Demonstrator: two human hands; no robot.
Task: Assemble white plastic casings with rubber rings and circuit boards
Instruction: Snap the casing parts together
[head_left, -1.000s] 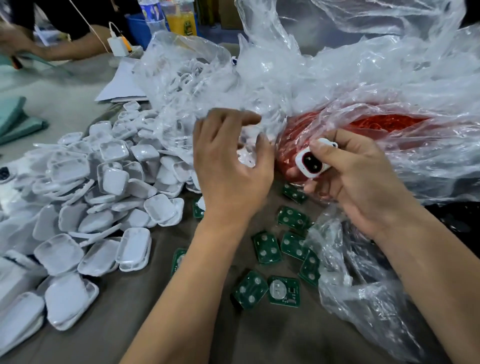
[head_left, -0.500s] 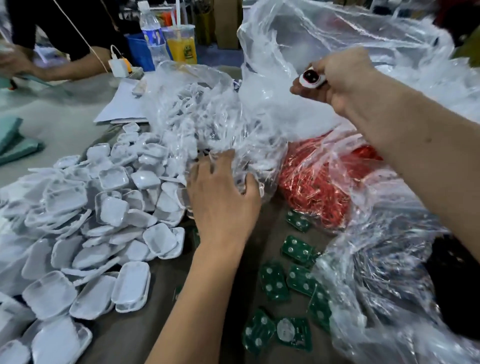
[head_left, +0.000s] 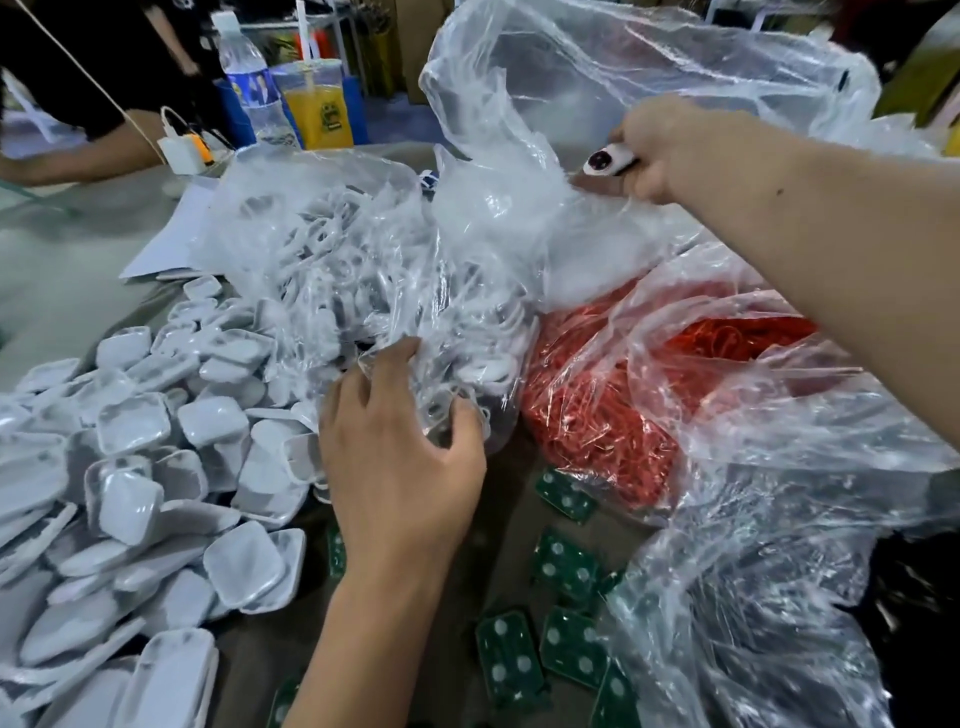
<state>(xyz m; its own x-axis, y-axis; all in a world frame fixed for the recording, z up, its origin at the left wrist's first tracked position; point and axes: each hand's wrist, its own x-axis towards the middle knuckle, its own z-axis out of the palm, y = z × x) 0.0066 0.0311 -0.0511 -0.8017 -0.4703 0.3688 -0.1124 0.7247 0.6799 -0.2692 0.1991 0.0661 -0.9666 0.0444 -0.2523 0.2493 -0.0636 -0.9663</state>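
Note:
My left hand (head_left: 402, 457) grips the lower edge of a clear plastic bag (head_left: 363, 291) full of white parts. My right hand (head_left: 660, 148), stretched out to the upper right, holds a small white casing (head_left: 605, 160) with a dark oval opening and pinches a fold of the same bag's plastic. A heap of white casing halves (head_left: 135, 467) covers the table on the left. Red rubber rings (head_left: 623, 405) fill another clear bag on the right. Green circuit boards (head_left: 566, 566) lie scattered on the table below my hands.
A large crumpled clear bag (head_left: 753, 597) spreads over the right side. At the back stand a water bottle (head_left: 249, 88), an orange drink cup (head_left: 318, 109) and a white charger (head_left: 179, 153). Another person's arm (head_left: 78, 156) rests at the far left.
My right hand rose from beside the red bag up and right with the casing, then took hold of the plastic. My left hand dropped lower onto the bag's edge.

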